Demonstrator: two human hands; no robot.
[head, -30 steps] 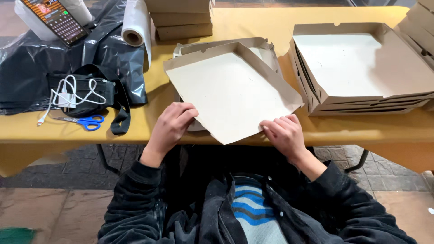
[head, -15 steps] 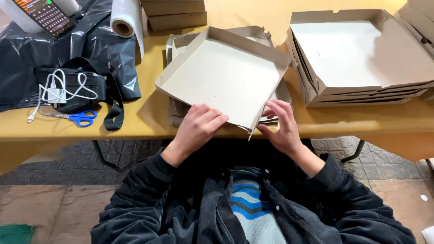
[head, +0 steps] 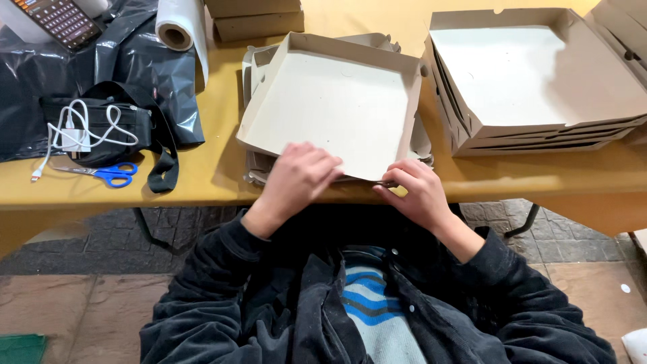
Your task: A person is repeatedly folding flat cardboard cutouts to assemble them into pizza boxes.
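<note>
Cardboard box (head: 330, 108) gripped at its near edge by left hand (head: 296, 178) and right hand (head: 414, 195).

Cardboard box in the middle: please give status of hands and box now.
Left hand and right hand both grip the near wall of the cardboard box. Box open, sitting on flat blanks. Nothing blocking.

The half-folded box (head: 330, 108) was matt cardboard, pale and smooth inside, brown and duller on its outer walls. The stacked boxes (head: 539, 74) at right looked the same. The bench (head: 202, 172) was smooth, matt yellow. The far-left bag (head: 128, 67) was glossy black plastic. The roll (head: 178, 27) looked like translucent film. The scissors (head: 108, 174) had shiny blue plastic handles.
</note>
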